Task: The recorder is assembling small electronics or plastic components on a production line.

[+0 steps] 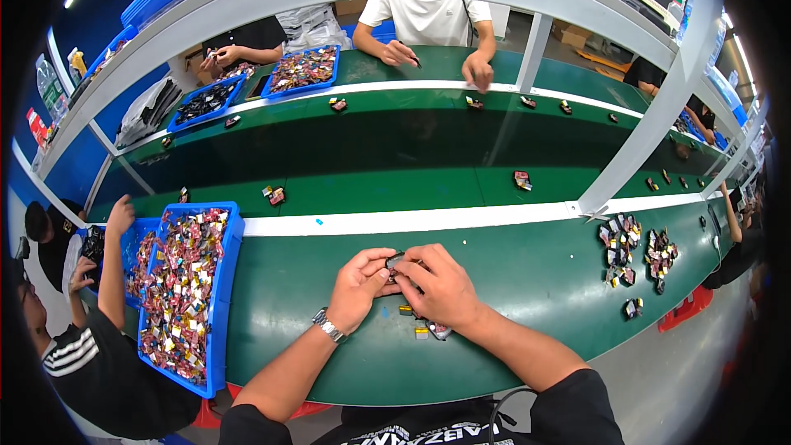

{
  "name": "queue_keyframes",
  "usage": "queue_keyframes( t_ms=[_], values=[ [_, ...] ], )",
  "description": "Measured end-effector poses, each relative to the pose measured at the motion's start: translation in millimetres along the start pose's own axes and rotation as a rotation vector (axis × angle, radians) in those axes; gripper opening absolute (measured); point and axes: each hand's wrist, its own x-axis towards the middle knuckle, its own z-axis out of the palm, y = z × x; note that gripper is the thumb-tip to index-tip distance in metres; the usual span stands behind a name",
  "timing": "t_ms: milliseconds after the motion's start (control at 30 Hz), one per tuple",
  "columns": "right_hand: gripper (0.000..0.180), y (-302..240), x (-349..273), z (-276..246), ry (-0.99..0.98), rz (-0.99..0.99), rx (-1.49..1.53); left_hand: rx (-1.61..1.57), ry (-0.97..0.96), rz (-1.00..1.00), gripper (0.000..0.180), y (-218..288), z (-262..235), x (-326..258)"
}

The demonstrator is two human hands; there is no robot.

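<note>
My left hand (359, 290) and my right hand (442, 287) meet above the green bench. Between their fingertips is a small dark plastic casing (395, 262), mostly covered by the fingers. Both hands are closed on it, the left thumb and fingers on one side and the right fingers on the other. Just below my right hand lie a few small electronic parts with yellow pieces (421, 333), partly hidden by the hand. To the left, a blue tray (235, 235) holds a heap of small pink, yellow and white parts.
Piles of small dark assemblies (620, 249) sit on the bench at right. A white rail (412, 220) divides the bench from the green conveyor (395, 189), where scattered assemblies lie. A grey frame post (638, 115) rises at right. Co-workers sit opposite and at left.
</note>
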Motion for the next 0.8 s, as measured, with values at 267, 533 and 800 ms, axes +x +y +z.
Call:
queue_keyframes(
  t_ms=[267,533,800],
  values=[
    [0.023,-0.6,-2.8,2.0,-0.005,-0.016,-0.089,0.035,-0.013,-0.003,0.030,-2.3,0.5,0.8],
    [0.020,-0.1,-0.7,5.9,0.050,-0.095,-0.111,0.020,-0.031,-0.003,0.029,-2.4,1.3,-0.9],
    [0.021,-6.0,0.4,5.7,0.062,-0.015,-0.102,0.033,0.030,0.019,0.024,-4.2,2.5,-0.3]
  ],
)
